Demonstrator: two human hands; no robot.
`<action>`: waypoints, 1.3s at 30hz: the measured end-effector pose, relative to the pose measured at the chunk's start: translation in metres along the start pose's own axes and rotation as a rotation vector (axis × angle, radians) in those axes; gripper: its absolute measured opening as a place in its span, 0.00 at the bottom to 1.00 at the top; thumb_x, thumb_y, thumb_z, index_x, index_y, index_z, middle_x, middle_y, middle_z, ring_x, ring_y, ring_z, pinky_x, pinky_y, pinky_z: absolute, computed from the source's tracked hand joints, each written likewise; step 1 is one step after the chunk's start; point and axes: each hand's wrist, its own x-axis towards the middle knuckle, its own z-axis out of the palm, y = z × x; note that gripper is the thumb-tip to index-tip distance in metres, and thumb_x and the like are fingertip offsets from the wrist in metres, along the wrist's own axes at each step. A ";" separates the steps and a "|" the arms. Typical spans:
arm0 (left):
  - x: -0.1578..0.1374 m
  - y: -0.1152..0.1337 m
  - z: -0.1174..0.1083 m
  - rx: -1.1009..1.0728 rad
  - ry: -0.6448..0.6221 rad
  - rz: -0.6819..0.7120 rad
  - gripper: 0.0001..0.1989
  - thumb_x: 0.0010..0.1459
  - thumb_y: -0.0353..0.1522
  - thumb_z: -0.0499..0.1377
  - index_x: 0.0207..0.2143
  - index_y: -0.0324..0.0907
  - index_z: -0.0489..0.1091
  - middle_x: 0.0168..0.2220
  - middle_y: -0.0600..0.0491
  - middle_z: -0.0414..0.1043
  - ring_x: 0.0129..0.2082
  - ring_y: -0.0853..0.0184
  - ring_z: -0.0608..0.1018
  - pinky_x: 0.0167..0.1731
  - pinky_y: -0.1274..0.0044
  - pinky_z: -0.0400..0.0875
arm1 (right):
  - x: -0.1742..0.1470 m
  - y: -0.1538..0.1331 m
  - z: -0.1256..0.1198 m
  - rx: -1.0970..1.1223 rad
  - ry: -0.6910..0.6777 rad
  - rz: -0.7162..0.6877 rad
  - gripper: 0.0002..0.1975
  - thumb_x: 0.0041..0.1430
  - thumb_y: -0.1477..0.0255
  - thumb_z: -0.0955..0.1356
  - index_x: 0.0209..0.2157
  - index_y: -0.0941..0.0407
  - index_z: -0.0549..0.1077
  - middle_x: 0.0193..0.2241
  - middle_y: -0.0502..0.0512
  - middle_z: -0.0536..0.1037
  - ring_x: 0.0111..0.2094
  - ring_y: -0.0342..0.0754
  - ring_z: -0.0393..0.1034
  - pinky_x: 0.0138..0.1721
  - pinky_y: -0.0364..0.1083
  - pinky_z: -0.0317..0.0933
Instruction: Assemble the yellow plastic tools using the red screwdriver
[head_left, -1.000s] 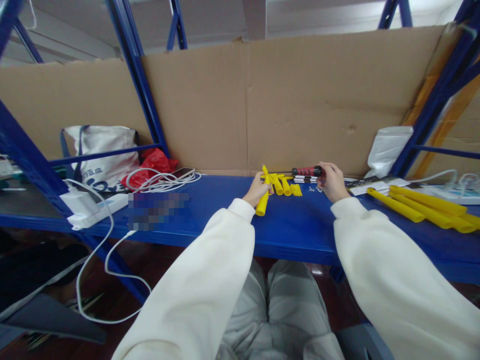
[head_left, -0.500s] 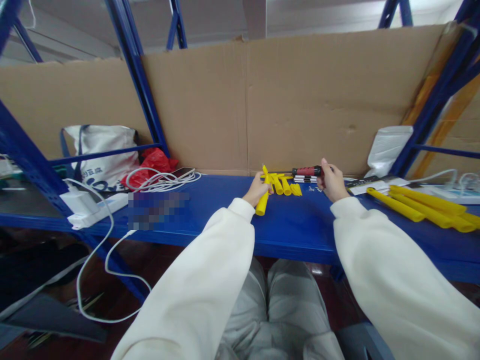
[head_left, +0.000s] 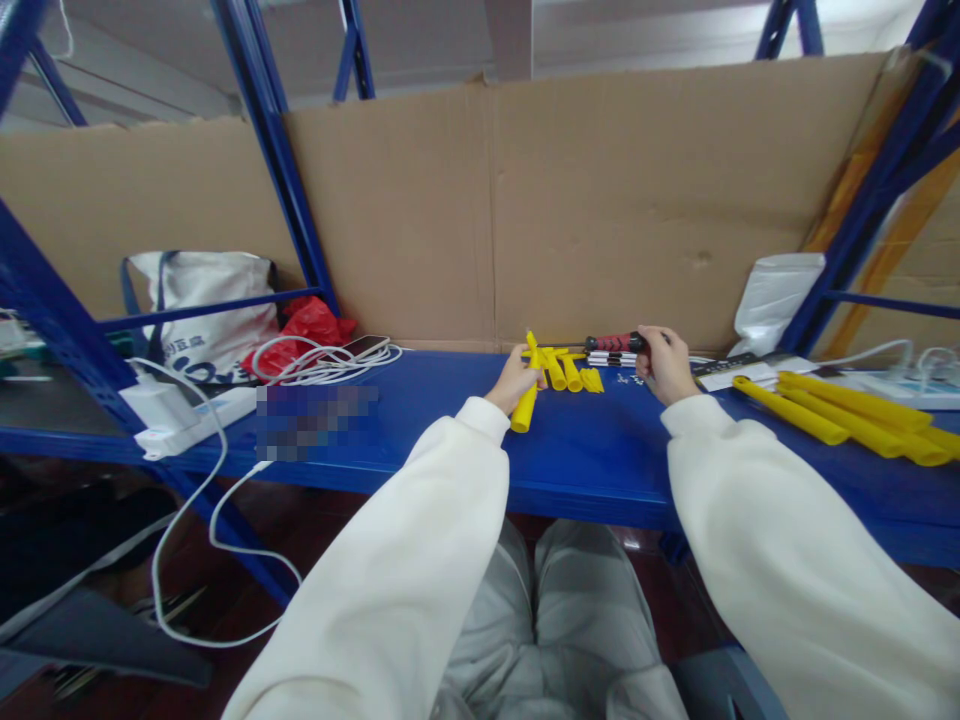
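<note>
My left hand [head_left: 516,377] is closed around a yellow plastic piece [head_left: 525,410] with a tube-like lower end and a thin upper tip. In my right hand [head_left: 666,362], the fingers grip the end of a screwdriver [head_left: 616,343] with a red and black handle. Its shaft points left toward the yellow piece; I cannot make out whether the tip sits in a screw. Several short yellow parts [head_left: 573,377] lie just right of my left hand. Tiny light bits, perhaps screws [head_left: 624,379], are scattered on the blue shelf [head_left: 592,450] below the handle.
Long yellow tubes [head_left: 847,410] lie at the right. White cables [head_left: 322,362], a red plastic bag [head_left: 315,322] and a white tote bag [head_left: 214,305] are at the left, near a power strip [head_left: 187,420]. Cardboard [head_left: 600,200] walls off the back.
My right hand has turned slightly at the screwdriver's end and dipped a little. My left hand and the yellow piece stay in place.
</note>
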 end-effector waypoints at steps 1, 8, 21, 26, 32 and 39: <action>0.000 0.000 0.000 -0.001 0.003 0.000 0.37 0.49 0.16 0.58 0.61 0.45 0.60 0.37 0.54 0.75 0.20 0.74 0.71 0.23 0.80 0.65 | 0.000 0.000 0.000 -0.006 0.006 0.014 0.27 0.43 0.51 0.80 0.30 0.51 0.66 0.13 0.38 0.60 0.12 0.39 0.54 0.12 0.41 0.44; -0.001 0.001 0.001 -0.010 0.020 -0.008 0.36 0.50 0.16 0.58 0.60 0.45 0.60 0.36 0.54 0.75 0.20 0.74 0.71 0.22 0.81 0.64 | 0.001 0.001 -0.003 -0.001 -0.024 0.039 0.28 0.47 0.47 0.79 0.30 0.50 0.63 0.13 0.37 0.56 0.12 0.38 0.51 0.12 0.41 0.42; 0.003 -0.001 -0.001 -0.010 0.006 -0.003 0.34 0.51 0.18 0.60 0.60 0.45 0.61 0.39 0.53 0.76 0.21 0.74 0.73 0.23 0.81 0.65 | -0.001 -0.002 -0.001 -0.025 -0.015 0.035 0.28 0.44 0.49 0.80 0.31 0.50 0.65 0.13 0.38 0.59 0.12 0.39 0.52 0.12 0.40 0.43; 0.003 0.000 -0.002 0.002 0.007 -0.011 0.35 0.52 0.17 0.59 0.61 0.45 0.61 0.39 0.53 0.76 0.22 0.73 0.74 0.25 0.80 0.66 | -0.003 -0.004 0.002 -0.018 0.003 0.037 0.27 0.44 0.49 0.79 0.32 0.50 0.66 0.16 0.40 0.66 0.12 0.39 0.55 0.11 0.40 0.44; -0.001 0.003 -0.003 0.010 0.008 -0.024 0.35 0.52 0.16 0.58 0.61 0.44 0.61 0.37 0.55 0.74 0.21 0.74 0.72 0.25 0.81 0.65 | -0.004 -0.005 0.001 -0.014 -0.025 0.038 0.23 0.46 0.53 0.78 0.29 0.51 0.66 0.12 0.38 0.58 0.11 0.38 0.51 0.11 0.40 0.43; -0.002 0.003 -0.002 -0.008 0.019 -0.023 0.35 0.51 0.17 0.59 0.61 0.45 0.61 0.40 0.53 0.76 0.21 0.74 0.73 0.25 0.80 0.66 | -0.003 -0.004 0.000 -0.032 -0.027 0.040 0.25 0.45 0.50 0.79 0.30 0.51 0.68 0.16 0.41 0.63 0.13 0.39 0.55 0.11 0.40 0.44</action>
